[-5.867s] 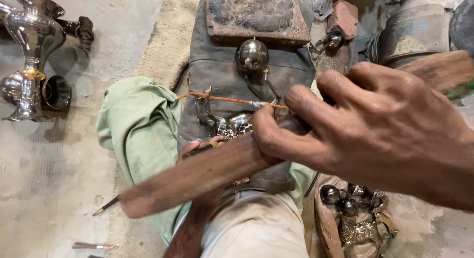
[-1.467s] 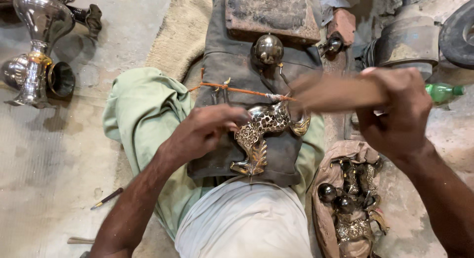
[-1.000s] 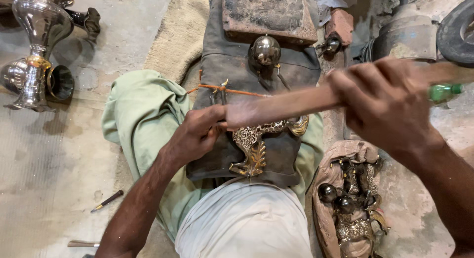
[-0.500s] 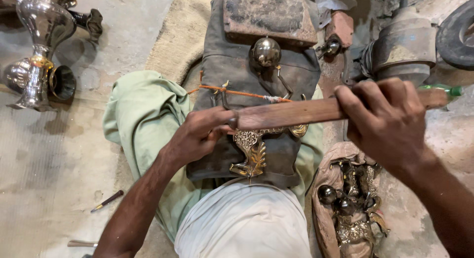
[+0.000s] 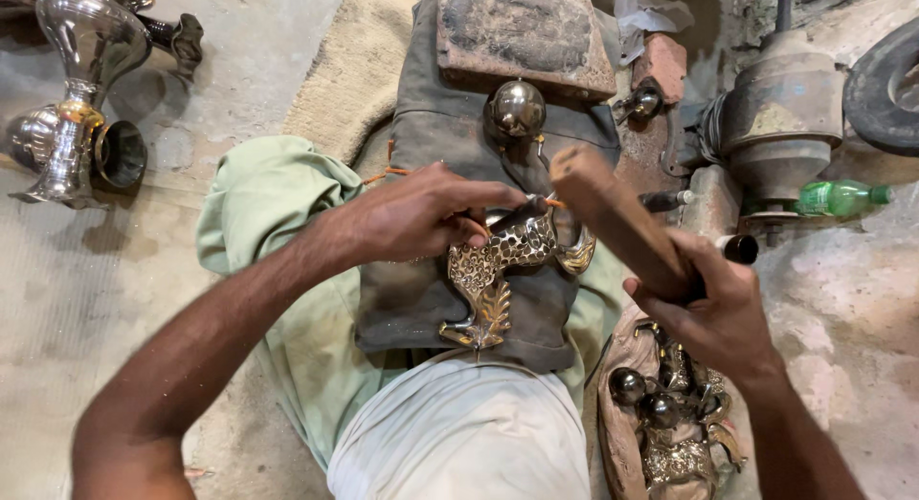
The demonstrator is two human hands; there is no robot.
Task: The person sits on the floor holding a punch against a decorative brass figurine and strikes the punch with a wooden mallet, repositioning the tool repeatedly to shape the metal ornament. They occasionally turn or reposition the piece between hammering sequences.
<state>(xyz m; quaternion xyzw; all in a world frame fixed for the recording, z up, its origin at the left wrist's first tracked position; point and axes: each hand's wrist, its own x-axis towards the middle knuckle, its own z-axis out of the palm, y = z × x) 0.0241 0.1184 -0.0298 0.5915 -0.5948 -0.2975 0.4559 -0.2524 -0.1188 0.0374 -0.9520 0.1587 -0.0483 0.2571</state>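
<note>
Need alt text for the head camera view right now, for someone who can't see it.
The left hand presses an ornate perforated silver-and-gold metal ornament onto a dark grey cloth pad on the lap, while the right hand grips a worn brown wooden block angled above it. Shiny metal vases stand on the concrete floor at left.

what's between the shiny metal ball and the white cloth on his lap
In the head view, the patterned metal ornament under the left hand, lying on dark grey cloth.

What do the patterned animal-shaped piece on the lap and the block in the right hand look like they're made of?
The ornate figure under the left hand looks like cast metal, probably brass: it has a bright reflective sheen, gold and silver tones, and a stamped dot pattern. The block held by the right hand looks like bare wood: matte reddish brown, with a rough worn end and no shine.
</note>
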